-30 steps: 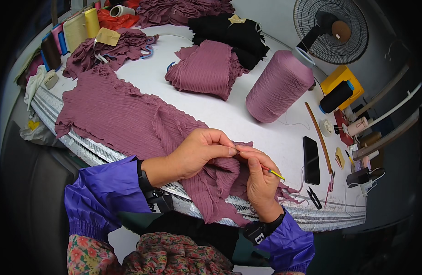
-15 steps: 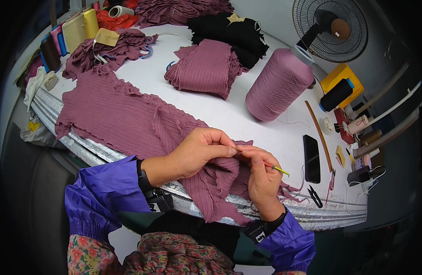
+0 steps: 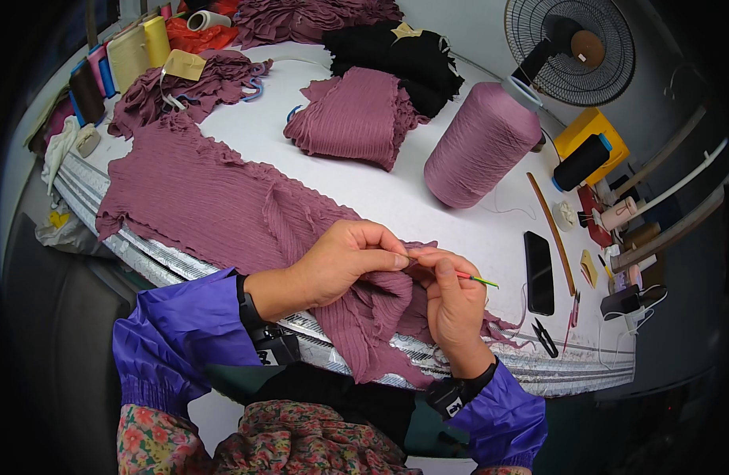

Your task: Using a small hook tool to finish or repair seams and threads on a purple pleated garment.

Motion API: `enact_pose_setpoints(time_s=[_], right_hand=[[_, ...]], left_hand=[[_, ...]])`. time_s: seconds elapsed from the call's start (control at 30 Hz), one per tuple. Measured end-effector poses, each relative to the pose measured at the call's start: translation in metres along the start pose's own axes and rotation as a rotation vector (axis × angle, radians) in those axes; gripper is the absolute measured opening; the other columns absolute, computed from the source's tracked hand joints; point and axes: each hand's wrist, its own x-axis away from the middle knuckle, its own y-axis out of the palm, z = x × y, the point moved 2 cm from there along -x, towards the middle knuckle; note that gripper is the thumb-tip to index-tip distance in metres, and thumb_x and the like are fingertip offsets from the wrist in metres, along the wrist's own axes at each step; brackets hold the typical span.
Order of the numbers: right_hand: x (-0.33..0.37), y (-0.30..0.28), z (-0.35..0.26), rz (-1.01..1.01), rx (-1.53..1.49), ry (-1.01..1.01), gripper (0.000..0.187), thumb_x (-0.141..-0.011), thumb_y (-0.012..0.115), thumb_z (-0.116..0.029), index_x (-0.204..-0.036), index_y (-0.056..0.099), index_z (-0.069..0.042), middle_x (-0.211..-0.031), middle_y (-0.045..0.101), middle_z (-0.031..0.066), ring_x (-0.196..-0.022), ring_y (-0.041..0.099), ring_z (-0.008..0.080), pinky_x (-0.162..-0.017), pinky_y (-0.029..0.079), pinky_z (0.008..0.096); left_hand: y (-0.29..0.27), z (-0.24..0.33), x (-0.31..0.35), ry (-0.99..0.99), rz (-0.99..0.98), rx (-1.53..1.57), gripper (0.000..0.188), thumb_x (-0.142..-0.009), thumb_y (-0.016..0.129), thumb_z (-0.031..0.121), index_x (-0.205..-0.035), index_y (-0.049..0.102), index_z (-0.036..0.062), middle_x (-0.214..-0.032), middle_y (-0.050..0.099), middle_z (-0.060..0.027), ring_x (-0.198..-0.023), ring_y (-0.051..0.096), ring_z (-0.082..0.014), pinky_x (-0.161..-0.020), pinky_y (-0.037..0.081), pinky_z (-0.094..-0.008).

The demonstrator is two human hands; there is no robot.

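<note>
A mauve ribbed knit piece (image 3: 198,186) lies along the front of the table, and its lower part hangs over the edge below my hands. My left hand (image 3: 345,261) is closed in a pinch at the fabric's edge, thumb against forefinger. Close against it, my right hand (image 3: 451,297) grips a thin rod-like tool (image 3: 479,279) with a red and yellow-green handle. The handle sticks out to the right, while the tool's working tip is hidden between the fingers. Exactly which bit of knit the fingertips pinch is too small to make out.
A large mauve yarn cone (image 3: 483,146) stands beyond my hands, beside a folded mauve knit bundle (image 3: 353,119) and black fabric (image 3: 388,59). To the right lie a phone (image 3: 539,273), thread snips (image 3: 545,338) and a wooden stick (image 3: 550,233). A fan (image 3: 570,51) stands behind.
The tool in my right hand has swung from a downward slant to nearly level, and my right hand has turned slightly with it. My left hand holds its place.
</note>
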Motion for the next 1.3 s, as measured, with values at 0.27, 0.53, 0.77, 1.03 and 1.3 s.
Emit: enact_pose_setpoints(time_s=[0.27,0.53,0.77,1.03,1.3], right_hand=[[0.0032,0.0005,0.0002,-0.006,0.295,-0.130,0.016,-0.085,0.048,-0.009,-0.091,0.058,0.002,-0.101,0.056,0.0147,-0.092,0.054,0.0192,-0.083,0.041,0.0282],[0.0023,0.0012,-0.0003,-0.007,0.344,-0.191,0.016,-0.085,0.048,-0.008,-0.089,0.058,0.003,-0.098,0.058,0.0148,-0.091,0.054,0.0203,-0.082,0.041,0.0283],[0.0026,0.0001,0.0003,0.019,0.313,-0.183,0.016,-0.086,0.047,-0.009,-0.089,0.058,0.003,-0.098,0.057,0.0145,-0.091,0.054,0.0195,-0.082,0.041,0.0283],[0.0035,0.0010,-0.0003,0.017,0.307,-0.188,0.016,-0.085,0.047,-0.008,-0.089,0.058,0.003,-0.098,0.057,0.0149,-0.091,0.054,0.0196,-0.082,0.041,0.0279],[0.0036,0.0011,-0.0001,0.013,0.324,-0.190,0.015,-0.085,0.047,-0.006,-0.089,0.058,0.003,-0.097,0.058,0.0150,-0.090,0.054,0.0194,-0.081,0.041,0.0276]], left_hand=[[-0.0009,-0.0008,-0.0005,0.003,-0.008,0.010,0.006,-0.077,0.056,0.001,-0.084,0.057,-0.0002,-0.081,0.058,-0.0037,-0.074,0.053,-0.0067,-0.068,0.042,-0.0185],[0.0010,-0.0006,-0.0008,-0.033,-0.023,0.047,0.008,-0.078,0.057,0.001,-0.086,0.056,0.0003,-0.083,0.057,-0.0031,-0.075,0.052,-0.0063,-0.067,0.042,-0.0178],[0.0006,-0.0014,-0.0009,-0.036,-0.026,0.026,0.009,-0.078,0.056,0.001,-0.086,0.055,0.0004,-0.084,0.057,-0.0033,-0.078,0.053,-0.0070,-0.070,0.043,-0.0184],[-0.0010,-0.0037,-0.0016,-0.030,-0.016,0.036,0.008,-0.078,0.056,0.001,-0.086,0.055,0.0002,-0.084,0.057,-0.0038,-0.077,0.053,-0.0073,-0.069,0.042,-0.0182],[-0.0012,-0.0025,-0.0006,-0.011,-0.016,0.010,0.007,-0.079,0.056,0.002,-0.085,0.055,0.0005,-0.083,0.057,-0.0037,-0.076,0.053,-0.0069,-0.068,0.042,-0.0180]])
